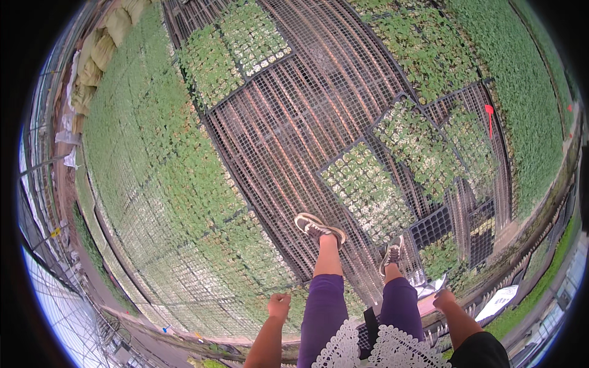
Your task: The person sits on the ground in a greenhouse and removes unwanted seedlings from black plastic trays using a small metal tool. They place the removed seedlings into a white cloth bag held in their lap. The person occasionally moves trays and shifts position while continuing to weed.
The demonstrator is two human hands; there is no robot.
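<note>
My left hand (pixel 278 306) hangs over the seedling trays to the left of my legs. Its fingers are curled, and nothing shows in them. My right hand (pixel 444 300), to the right of my legs, is closed on a thin silvery item (pixel 440 284) too small to name. My feet, in brown-and-white sneakers (pixel 318 227), are on a slatted or mesh bench surface (pixel 294 133). Just ahead of them lies a plug tray of pale-leaved seedlings (pixel 368 191). Another seedling tray (pixel 418 147) lies askew beyond it.
Seedling trays (pixel 184 179) fill the left side, and a dense green bed (pixel 511 106) runs along the right. A black plug tray with empty cells (pixel 431 227) sits right of my feet. A red marker (pixel 489 112) stands among the trays. Stuffed yellowish sacks (pixel 103 48) line the far left.
</note>
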